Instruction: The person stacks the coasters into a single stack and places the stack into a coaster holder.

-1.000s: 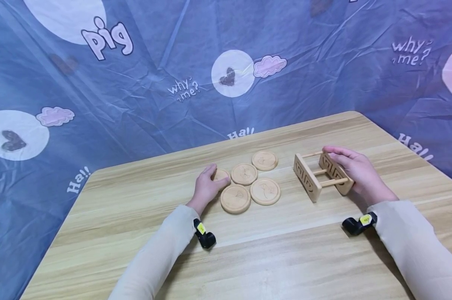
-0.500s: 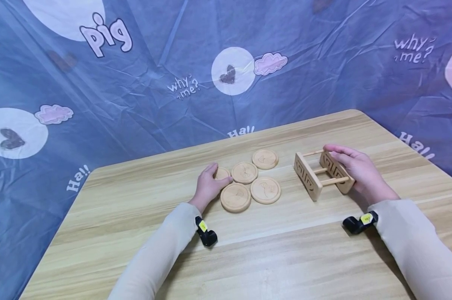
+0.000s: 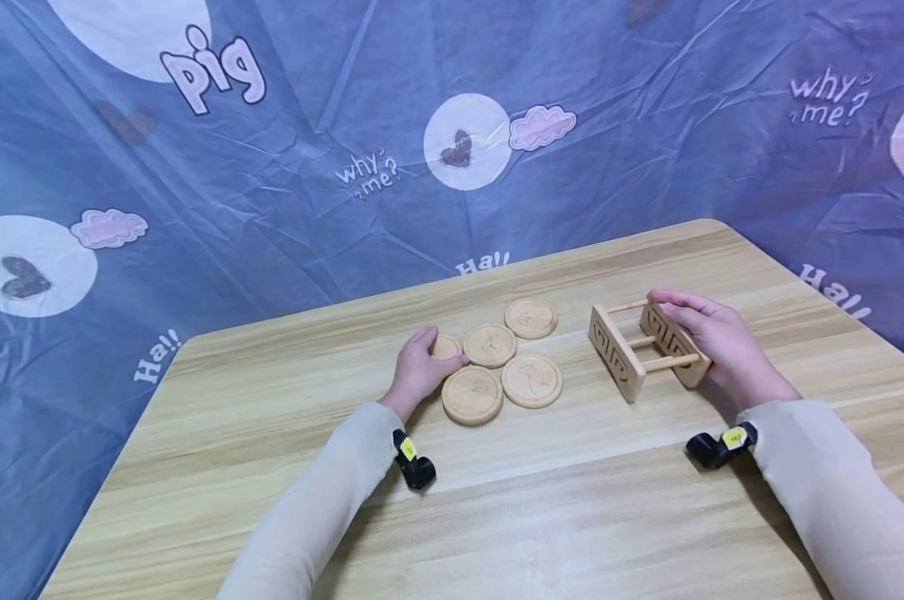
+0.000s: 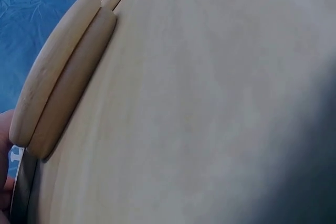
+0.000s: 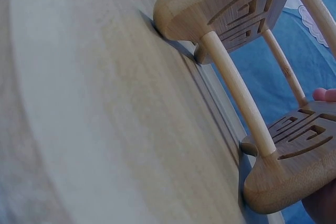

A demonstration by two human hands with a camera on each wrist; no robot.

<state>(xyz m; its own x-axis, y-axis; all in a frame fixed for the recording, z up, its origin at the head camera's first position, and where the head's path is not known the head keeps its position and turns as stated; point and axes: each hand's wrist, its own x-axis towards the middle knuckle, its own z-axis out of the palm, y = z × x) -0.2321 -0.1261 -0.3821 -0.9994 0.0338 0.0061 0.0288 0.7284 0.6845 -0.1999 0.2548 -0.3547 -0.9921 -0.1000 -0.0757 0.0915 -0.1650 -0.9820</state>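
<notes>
On the table, my left hand [image 3: 419,372] holds a round wooden coaster [image 3: 444,347] between thumb and fingers, covering part of it. Beside it lie several more engraved coasters, among them a near one [image 3: 471,395] that looks thicker than the rest. The left wrist view shows two coasters [image 4: 58,72] stacked one on the other, with fingertips [image 4: 5,135] at the left edge. Off to the right, my right hand [image 3: 724,343] grips the right panel of a wooden coaster holder [image 3: 616,357]. The holder has two fretwork panels joined by rods [image 5: 239,93], and stands on the table.
The wooden table [image 3: 496,517] ends at a back edge against a blue printed cloth [image 3: 287,183]. Another coaster [image 3: 530,319] lies farthest back, and one [image 3: 531,382] lies nearest the holder. Each wrist carries a small black camera [image 3: 416,462].
My left hand has shifted very slightly to the right, its thumb now beside the neighbouring coasters. The right hand keeps its grip, and the holder stays in place.
</notes>
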